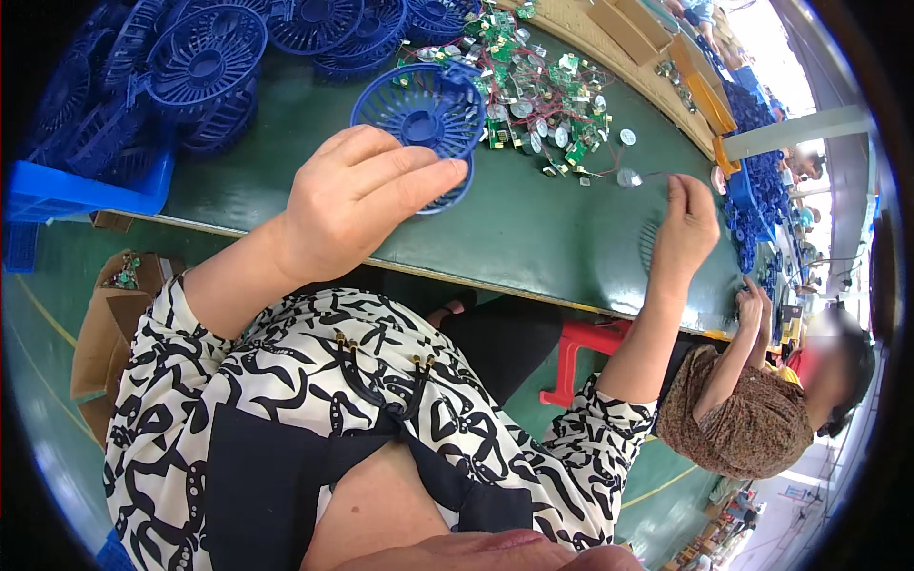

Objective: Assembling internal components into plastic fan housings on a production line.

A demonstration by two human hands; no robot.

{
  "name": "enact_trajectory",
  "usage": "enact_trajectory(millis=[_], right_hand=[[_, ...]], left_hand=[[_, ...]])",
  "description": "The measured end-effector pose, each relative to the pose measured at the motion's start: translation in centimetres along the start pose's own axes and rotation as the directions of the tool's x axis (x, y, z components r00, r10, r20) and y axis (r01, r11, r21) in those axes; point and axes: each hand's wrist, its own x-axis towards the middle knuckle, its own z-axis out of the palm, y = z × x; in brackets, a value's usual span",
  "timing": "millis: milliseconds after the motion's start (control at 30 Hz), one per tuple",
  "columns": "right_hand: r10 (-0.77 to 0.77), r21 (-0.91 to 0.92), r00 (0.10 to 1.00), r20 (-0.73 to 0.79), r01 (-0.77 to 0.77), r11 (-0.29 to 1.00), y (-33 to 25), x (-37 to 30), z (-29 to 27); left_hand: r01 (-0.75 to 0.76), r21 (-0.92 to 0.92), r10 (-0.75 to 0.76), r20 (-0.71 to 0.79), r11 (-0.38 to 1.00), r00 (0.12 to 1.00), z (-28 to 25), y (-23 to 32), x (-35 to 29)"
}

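My left hand [354, 198] is closed on the near rim of a round blue plastic fan grille [411, 103], with slots radiating from a solid hub. The grille is tilted over the green table [533, 228], and the fingers cover part of its near side. Out to the right, my right hand [687, 226] pinches a thin wire between thumb and fingertips. A small silvery disc [628, 178], blurred, appears at the other end of that wire, just off the heap of green circuit boards with discs and wires [543, 105].
More blue grilles [205, 57] pile up at far left, some in a blue crate [86, 186]. Cardboard trays [628, 29] line the far edge. A co-worker [743, 409] sits at right near blue parts [752, 190]. Below are a red stool [571, 357] and an open carton [109, 333].
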Motion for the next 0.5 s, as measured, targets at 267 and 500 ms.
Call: enact_trajectory(millis=[267, 500], right_hand=[[-0.009, 0.123, 0.997, -0.077, 0.018, 0.992, -2.6, -4.0, -2.0], [0.112, 0.210, 0.990, 0.085, -0.128, 0.969, -1.6, -4.2, -0.3]], left_hand=[[-0.213, -0.420, 0.271, 0.083, 0.882, 0.959, 2.5, 5.5, -0.3], [-0.123, -0.234, 0.210, 0.400, 0.964, 0.892, 5.3, 5.5, 1.7]])
